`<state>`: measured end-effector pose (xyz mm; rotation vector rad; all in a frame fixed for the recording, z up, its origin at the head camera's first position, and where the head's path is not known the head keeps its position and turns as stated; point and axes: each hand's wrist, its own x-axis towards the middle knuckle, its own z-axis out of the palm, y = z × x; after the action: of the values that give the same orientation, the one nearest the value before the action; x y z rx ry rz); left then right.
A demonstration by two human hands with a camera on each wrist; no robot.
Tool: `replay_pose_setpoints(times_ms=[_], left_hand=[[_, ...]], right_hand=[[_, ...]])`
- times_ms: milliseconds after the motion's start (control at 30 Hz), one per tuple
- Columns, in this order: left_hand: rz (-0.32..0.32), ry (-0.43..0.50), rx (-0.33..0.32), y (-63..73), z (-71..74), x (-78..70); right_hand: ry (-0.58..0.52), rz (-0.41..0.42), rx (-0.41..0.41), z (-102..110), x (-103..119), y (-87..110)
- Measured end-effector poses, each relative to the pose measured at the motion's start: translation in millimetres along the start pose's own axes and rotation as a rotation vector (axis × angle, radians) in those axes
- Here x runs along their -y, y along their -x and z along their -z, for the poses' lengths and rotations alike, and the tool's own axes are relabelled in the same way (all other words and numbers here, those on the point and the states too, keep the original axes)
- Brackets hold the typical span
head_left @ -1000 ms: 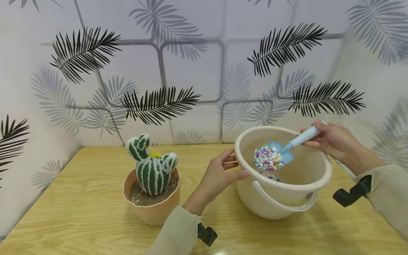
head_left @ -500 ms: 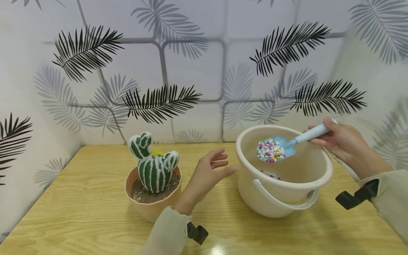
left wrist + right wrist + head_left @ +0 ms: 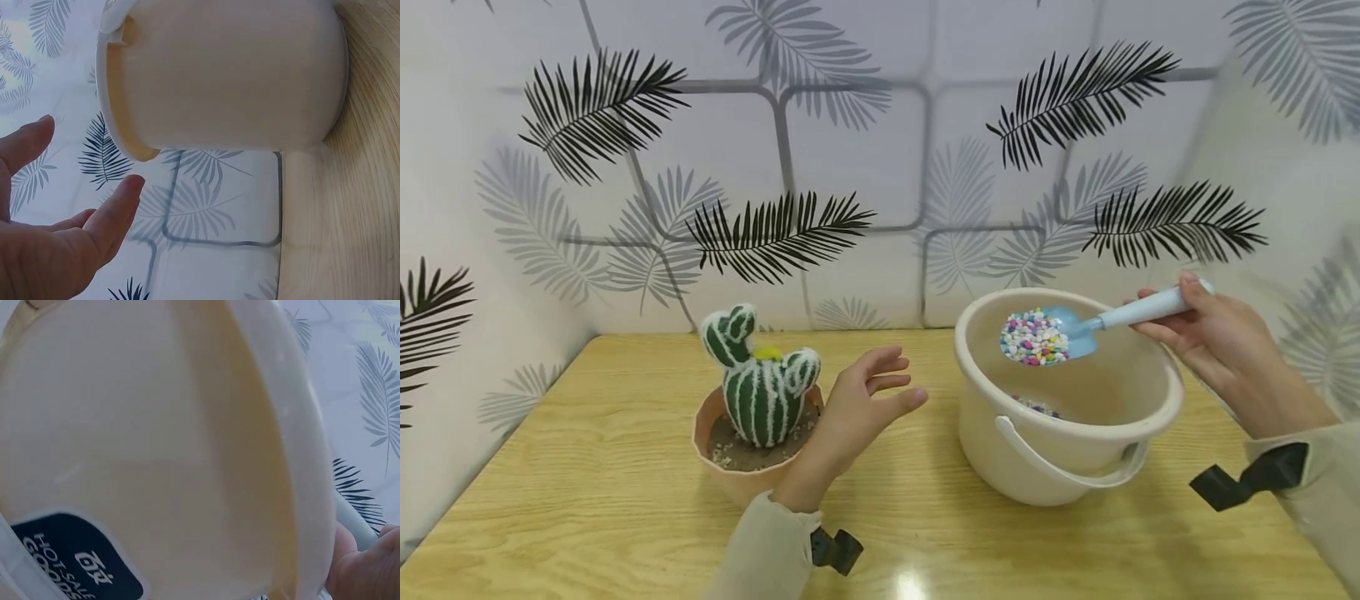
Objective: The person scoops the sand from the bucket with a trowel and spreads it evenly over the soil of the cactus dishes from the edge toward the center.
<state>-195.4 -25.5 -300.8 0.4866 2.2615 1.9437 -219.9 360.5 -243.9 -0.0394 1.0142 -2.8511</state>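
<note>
My right hand (image 3: 1221, 342) grips the pale handle of a light blue shovel (image 3: 1081, 332). Its scoop is heaped with small multicoloured pebbles (image 3: 1034, 337) and hangs over the mouth of a cream bucket (image 3: 1045, 467). More pebbles (image 3: 1036, 407) lie at the bottom of the bucket. Between bucket and flowerpot, my left hand (image 3: 861, 408) is in the air with nothing in it, thumb and fingers apart. In the left wrist view its fingers point towards the bucket's side, apart from it. The right wrist view is mostly filled by the bucket's wall (image 3: 144, 425).
A green knitted cactus (image 3: 763, 400) stands in an orange flowerpot (image 3: 703, 425) with brown soil, left of my left hand. The bucket's white handle (image 3: 1060, 471) hangs down at its front. Everything stands on a wooden table (image 3: 572, 483) against a leaf-patterned wall (image 3: 850, 275).
My left hand has let go of the bucket's rim and moved left towards the flowerpot. My right hand has raised the loaded shovel slightly, with its handle now more level.
</note>
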Motion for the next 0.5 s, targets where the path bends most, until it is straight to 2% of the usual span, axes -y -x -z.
replay_pose_setpoints(times_ms=[300, 500], left_hand=[[0.086, -0.062, -0.014, 16.3, 14.1, -3.0], [0.087, -0.048, -0.010, 28.6, 22.3, -8.9]], right_hand=[[-0.036, 0.017, -0.003, -3.8, -4.8, 9.7], [-0.061, 0.021, 0.007, -6.3, -10.2, 16.4]])
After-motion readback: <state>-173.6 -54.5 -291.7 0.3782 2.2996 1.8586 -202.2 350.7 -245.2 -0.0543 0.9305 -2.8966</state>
